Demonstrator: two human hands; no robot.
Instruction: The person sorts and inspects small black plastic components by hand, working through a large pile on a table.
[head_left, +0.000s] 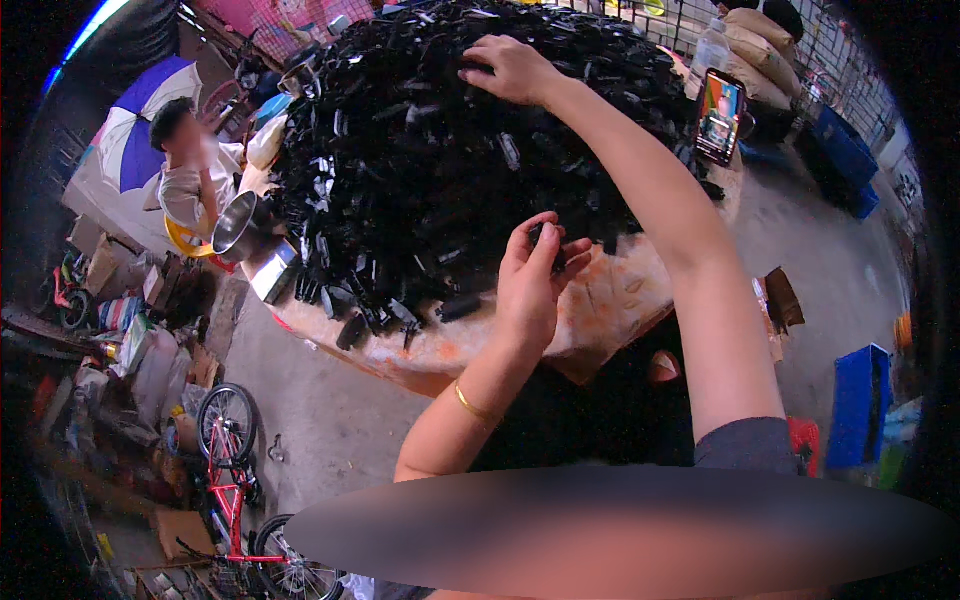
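Note:
A large heap of small, flat, glossy black pieces (420, 200) covers the table in front of me. My left hand (530, 275) is raised over the heap's near edge, palm turned up. Its fingers are curled round a small black piece (541, 236), mostly hidden by the thumb and fingers. Stretched out to the far part of the heap, my right hand (508, 72) touches the pieces at its top. Its thumb and fingers are parted, and only black pieces show between and beneath them.
A pale, stained cover (600, 300) shows along the table's near edge. A phone (719, 116) with a lit screen stands at the right, near a clear bottle (708, 50). At the left sit a metal pot (240, 227) and another person (190, 170). A red bicycle (228, 490) lies at lower left.

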